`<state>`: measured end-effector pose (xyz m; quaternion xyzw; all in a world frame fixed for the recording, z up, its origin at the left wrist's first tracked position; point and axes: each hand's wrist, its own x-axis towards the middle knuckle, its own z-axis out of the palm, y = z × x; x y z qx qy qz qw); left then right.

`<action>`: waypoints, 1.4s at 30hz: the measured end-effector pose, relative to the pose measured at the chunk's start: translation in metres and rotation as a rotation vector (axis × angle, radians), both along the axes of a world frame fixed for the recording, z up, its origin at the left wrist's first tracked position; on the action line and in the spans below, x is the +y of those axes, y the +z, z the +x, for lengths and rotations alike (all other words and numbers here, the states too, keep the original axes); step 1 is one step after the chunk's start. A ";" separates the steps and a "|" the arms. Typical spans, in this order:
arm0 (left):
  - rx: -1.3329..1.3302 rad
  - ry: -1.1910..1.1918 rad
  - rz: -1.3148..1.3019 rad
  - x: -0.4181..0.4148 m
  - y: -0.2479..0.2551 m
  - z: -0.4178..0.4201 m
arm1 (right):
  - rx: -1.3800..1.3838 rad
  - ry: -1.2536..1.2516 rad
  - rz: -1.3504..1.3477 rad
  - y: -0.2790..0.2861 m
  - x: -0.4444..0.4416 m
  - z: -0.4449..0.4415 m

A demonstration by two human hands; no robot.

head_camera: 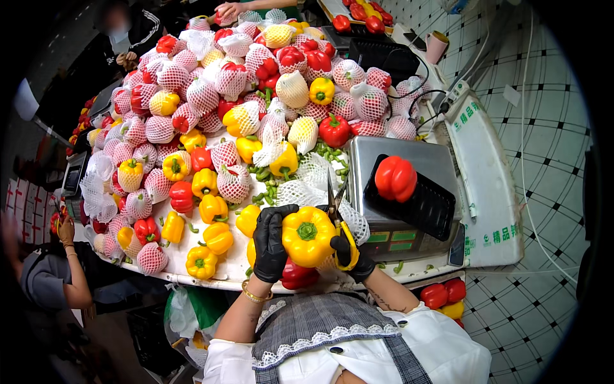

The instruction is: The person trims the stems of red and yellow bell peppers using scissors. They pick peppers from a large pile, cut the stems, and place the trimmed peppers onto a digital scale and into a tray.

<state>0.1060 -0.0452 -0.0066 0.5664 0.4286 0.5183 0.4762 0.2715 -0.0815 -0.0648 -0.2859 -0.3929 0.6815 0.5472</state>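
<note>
My left hand (269, 242), in a black glove, holds a yellow bell pepper (309, 245) by its left side. The pepper's trimmed green stem end faces up towards me. Yellow-handled scissors (346, 240) are in my gloved right hand (359, 264), blades parted and pointing away from me, beside the pepper's right side. Below the held pepper a red bell pepper (298, 276) shows at the table's near edge. On the right, a red bell pepper (395, 178) sits on a black plastic tray (434, 206), which lies askew on a metal weighing scale (398, 144).
Bell peppers in foam net sleeves (220, 81) are heaped across the white table (163, 269). Cut green stems (261, 197) and loose foam nets (307, 187) lie before me. A power strip (455, 96) with cables is at right. At left a co-worker's hand (65, 230) holds scissors.
</note>
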 end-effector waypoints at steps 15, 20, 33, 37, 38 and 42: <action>0.180 0.149 0.283 -0.025 0.013 0.018 | 0.074 0.013 0.015 0.018 0.004 -0.022; 0.331 -0.101 0.251 -0.010 0.039 -0.003 | 0.190 0.143 -0.065 0.036 0.009 -0.017; -0.025 -0.445 -0.075 0.008 0.025 -0.029 | 0.246 0.317 -0.161 0.040 0.010 0.003; 0.048 -0.227 0.043 -0.003 0.023 -0.008 | -0.064 0.213 -0.096 0.056 0.015 -0.007; -0.013 -0.206 -0.051 -0.001 0.017 -0.011 | -0.051 0.215 -0.068 0.053 0.011 -0.010; 0.125 -0.145 0.025 0.007 0.011 -0.019 | -0.133 0.271 -0.030 0.051 0.008 -0.010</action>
